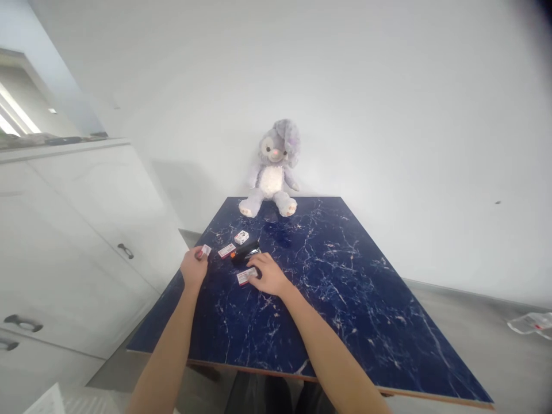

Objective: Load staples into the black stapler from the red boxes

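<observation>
My left hand [194, 266] is closed on a small white and red box [206, 250] at the left side of the table, the box poking out past its fingertips. My right hand [268, 273] has its thumb and fingers curled about the right end of another small white and red box [244, 278], which lies on or just over the tabletop. Just beyond that hand lies a black stapler [245, 253] with an orange end. A third white and red box [226, 250] rests left of the stapler, and a white box [241, 237] stands behind it.
The blue marble-patterned table [340, 287] reaches to the wall. A grey plush rabbit [272, 172] sits at its far edge. White cabinets [81, 230] stand along the left. A clear plastic item [530, 324] shows at the far right.
</observation>
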`<state>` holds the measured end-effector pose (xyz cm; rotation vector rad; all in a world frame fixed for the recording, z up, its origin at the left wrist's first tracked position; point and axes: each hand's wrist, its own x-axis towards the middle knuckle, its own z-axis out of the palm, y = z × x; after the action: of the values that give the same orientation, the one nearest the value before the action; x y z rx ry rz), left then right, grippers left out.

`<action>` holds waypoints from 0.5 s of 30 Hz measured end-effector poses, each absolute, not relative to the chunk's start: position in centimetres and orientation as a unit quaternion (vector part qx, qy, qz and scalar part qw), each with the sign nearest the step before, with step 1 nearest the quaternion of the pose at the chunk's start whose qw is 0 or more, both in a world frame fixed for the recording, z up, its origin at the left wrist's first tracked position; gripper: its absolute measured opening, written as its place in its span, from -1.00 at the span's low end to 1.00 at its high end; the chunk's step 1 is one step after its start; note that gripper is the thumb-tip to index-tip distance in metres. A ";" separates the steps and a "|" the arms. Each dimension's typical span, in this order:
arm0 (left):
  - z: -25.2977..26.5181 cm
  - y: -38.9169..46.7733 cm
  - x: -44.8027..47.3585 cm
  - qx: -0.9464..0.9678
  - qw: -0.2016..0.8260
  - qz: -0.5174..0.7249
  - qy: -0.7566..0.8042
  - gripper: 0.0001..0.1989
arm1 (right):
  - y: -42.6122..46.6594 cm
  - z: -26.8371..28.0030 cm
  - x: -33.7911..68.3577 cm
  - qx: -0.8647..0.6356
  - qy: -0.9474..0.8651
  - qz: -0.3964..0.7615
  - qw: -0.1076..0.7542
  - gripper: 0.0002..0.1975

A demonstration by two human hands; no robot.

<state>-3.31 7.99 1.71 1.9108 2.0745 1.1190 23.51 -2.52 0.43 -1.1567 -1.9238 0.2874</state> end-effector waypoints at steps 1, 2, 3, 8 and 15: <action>1.6 7.2 -3.5 0.613 0.072 0.396 0.680 -0.66 | -2.8 0.4 23.4 -0.441 -0.792 0.107 0.409 -0.66; 1.5 6.2 -3.5 0.610 0.090 0.416 0.668 -0.66 | -2.9 0.4 23.3 -0.432 -0.803 0.102 0.397 -0.62; 1.3 5.1 -3.3 0.618 0.109 0.424 0.652 -0.65 | -2.9 0.3 23.3 -0.436 -0.805 0.099 0.390 -0.61; 0.3 0.9 -0.4 0.738 0.096 0.341 0.574 -0.51 | -2.8 -0.2 23.3 -0.505 -0.749 0.088 0.421 -0.72; 3.0 8.0 3.4 0.726 0.234 0.317 0.564 -0.50 | -5.0 -0.4 24.1 -0.573 -0.637 0.081 0.509 -0.80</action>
<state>3.35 7.96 2.97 1.9921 1.5473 0.8713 24.09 -5.05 -0.41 -1.3802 -1.5343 0.1950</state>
